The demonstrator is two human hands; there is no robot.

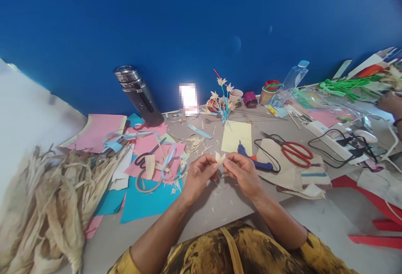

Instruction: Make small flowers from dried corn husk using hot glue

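A small cream flower [220,158], apparently of dried husk, is pinched between the fingertips of both my hands above the table's near part. My left hand [201,173] grips its left side with thumb and fingers. On the other side my right hand [242,172] holds it in the same closed way. Just beyond lies a pale yellow paper sheet [237,135], with a blue glue gun [259,164] to the right of my right hand. Finished-looking husk flowers on blue stems [225,105] stand at the back. Pale scraps [195,143] are strewn beyond my left hand.
Dried husks [56,207] heap at the left, beside pink and blue paper [147,207] with dark scissors [150,156]. A flask [141,98] stands behind. Red-handled scissors [297,153], a cloth [276,156], a bottle [292,80] and a power strip [329,142] lie rightward. Another person's hand [389,105] shows far right.
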